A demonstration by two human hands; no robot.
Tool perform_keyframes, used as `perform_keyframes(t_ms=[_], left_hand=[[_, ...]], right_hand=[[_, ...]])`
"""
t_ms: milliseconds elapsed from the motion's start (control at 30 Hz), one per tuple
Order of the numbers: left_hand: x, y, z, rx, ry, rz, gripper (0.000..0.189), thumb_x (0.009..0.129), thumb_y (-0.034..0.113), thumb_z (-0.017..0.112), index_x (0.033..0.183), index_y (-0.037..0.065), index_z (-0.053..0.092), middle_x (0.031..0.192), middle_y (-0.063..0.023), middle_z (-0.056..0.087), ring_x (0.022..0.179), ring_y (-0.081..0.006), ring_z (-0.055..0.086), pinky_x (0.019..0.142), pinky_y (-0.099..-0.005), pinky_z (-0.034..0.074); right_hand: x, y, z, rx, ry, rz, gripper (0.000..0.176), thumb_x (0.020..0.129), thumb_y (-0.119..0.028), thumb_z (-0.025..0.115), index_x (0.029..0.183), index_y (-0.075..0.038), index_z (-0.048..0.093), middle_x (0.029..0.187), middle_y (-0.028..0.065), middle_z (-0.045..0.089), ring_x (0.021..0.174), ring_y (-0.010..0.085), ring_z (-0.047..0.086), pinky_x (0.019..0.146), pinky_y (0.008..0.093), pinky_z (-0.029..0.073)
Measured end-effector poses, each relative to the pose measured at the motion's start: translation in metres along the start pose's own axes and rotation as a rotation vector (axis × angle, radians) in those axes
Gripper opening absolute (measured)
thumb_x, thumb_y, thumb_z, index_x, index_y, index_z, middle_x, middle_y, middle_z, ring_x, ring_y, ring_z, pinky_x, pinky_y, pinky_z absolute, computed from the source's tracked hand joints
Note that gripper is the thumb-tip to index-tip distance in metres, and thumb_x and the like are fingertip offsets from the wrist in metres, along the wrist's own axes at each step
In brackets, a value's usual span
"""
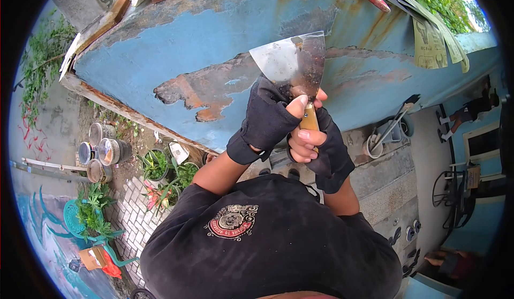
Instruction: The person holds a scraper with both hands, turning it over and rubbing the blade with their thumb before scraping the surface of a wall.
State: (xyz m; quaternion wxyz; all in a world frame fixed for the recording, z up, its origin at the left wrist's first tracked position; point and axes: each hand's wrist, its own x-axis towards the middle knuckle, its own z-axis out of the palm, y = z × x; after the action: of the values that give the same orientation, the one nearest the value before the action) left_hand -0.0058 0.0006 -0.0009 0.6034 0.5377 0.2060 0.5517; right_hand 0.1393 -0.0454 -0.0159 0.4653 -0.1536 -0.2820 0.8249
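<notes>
A wide putty knife point(289, 60) is held up in front of the wall, its metal blade pointing upward and stained brown on one side. My right hand point(321, 146), in a black fingerless glove, wraps round the yellowish handle. My left hand point(270, 114), gloved the same way, is closed at the base of the blade, thumb on the neck; its other fingers are partly hidden. Behind the blade stands a blue painted wall point(187, 42) with a grey and brown patch point(198, 87) where paint has come off. The blade appears apart from the wall, though depth is hard to judge.
Sandpaper sheets point(430, 44) hang over the wall's top right. Potted plants point(155, 165) and several paint buckets point(110, 151) stand at left, near a green chair point(77, 218). At right are a bucket with tools point(373, 146), footwear point(409, 233) and other people point(471, 111).
</notes>
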Motion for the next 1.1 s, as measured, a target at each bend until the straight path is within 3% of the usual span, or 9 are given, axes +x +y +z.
perform_keyframes(t_ms=[100,167,400,467,600,700,767,1100], left_hand=[[0.000,0.002,0.001,0.041,0.036,-0.045,0.025,0.087,0.013,0.059,0.104,-0.004,0.063,0.098,-0.0125,0.069,0.086,-0.0178,0.066,0.077,-0.0329,0.056],[0.001,0.001,-0.002,0.034,-0.010,-0.046,0.025,0.090,0.013,0.057,0.107,-0.002,0.067,0.100,-0.0099,0.071,0.088,-0.0148,0.067,0.082,-0.0313,0.055],[0.001,-0.003,-0.008,-0.107,-0.118,0.002,0.030,0.089,0.011,0.053,0.114,-0.003,0.064,0.107,-0.0119,0.070,0.097,-0.0170,0.066,0.089,-0.0333,0.054],[0.000,-0.004,-0.007,-0.075,-0.055,-0.075,0.041,0.090,0.021,0.061,0.123,-0.004,0.056,0.108,-0.0161,0.069,0.094,-0.0226,0.068,0.086,-0.0366,0.055],[0.001,-0.003,-0.006,-0.153,0.013,-0.116,0.038,0.093,0.021,0.060,0.122,-0.003,0.058,0.110,-0.0164,0.069,0.093,-0.0227,0.068,0.084,-0.0358,0.056],[0.003,-0.010,-0.010,-0.054,0.110,-0.007,0.031,0.094,0.020,0.060,0.116,-0.002,0.061,0.106,-0.0135,0.069,0.091,-0.0200,0.068,0.082,-0.0335,0.056],[0.001,-0.007,-0.008,-0.045,0.180,-0.007,0.031,0.094,0.019,0.062,0.116,-0.003,0.064,0.100,-0.0071,0.071,0.089,-0.0111,0.065,0.078,-0.0271,0.052],[0.000,-0.011,0.002,-0.166,0.213,-0.058,0.028,0.094,0.023,0.063,0.108,0.000,0.069,0.094,-0.0048,0.072,0.084,-0.0101,0.064,0.076,-0.0270,0.051]], right_hand=[[0.000,0.001,0.000,-0.001,-0.001,-0.016,0.036,0.087,0.002,0.056,0.109,-0.021,0.039,0.070,0.0028,0.045,0.044,0.0084,0.037,0.041,0.0239,0.031],[0.000,-0.001,-0.001,-0.004,-0.014,0.018,0.032,0.086,0.000,0.056,0.108,-0.020,0.045,0.070,0.0024,0.044,0.045,0.0082,0.037,0.042,0.0237,0.031],[-0.006,-0.004,0.001,0.049,0.029,0.024,0.028,0.086,-0.002,0.058,0.107,-0.017,0.050,0.069,0.0017,0.042,0.045,0.0073,0.036,0.043,0.0235,0.032],[-0.005,-0.005,0.000,0.002,0.023,0.046,0.029,0.086,-0.002,0.058,0.110,-0.018,0.050,0.068,0.0014,0.041,0.045,0.0071,0.036,0.043,0.0233,0.031],[-0.008,-0.001,-0.007,0.023,0.018,0.068,0.030,0.087,-0.003,0.057,0.112,-0.018,0.049,0.068,0.0012,0.041,0.045,0.0067,0.036,0.043,0.0228,0.031],[-0.013,0.002,-0.020,0.030,-0.018,0.108,0.031,0.087,-0.003,0.058,0.113,-0.018,0.049,0.067,0.0011,0.041,0.045,0.0064,0.036,0.044,0.0227,0.030],[-0.018,0.005,-0.027,0.023,-0.005,0.128,0.032,0.087,-0.002,0.058,0.113,-0.019,0.049,0.068,0.0011,0.042,0.045,0.0062,0.036,0.044,0.0227,0.030],[-0.027,0.003,-0.029,-0.005,0.014,0.094,0.032,0.086,-0.001,0.059,0.111,-0.019,0.050,0.069,0.0019,0.044,0.045,0.0065,0.036,0.044,0.0229,0.029]])
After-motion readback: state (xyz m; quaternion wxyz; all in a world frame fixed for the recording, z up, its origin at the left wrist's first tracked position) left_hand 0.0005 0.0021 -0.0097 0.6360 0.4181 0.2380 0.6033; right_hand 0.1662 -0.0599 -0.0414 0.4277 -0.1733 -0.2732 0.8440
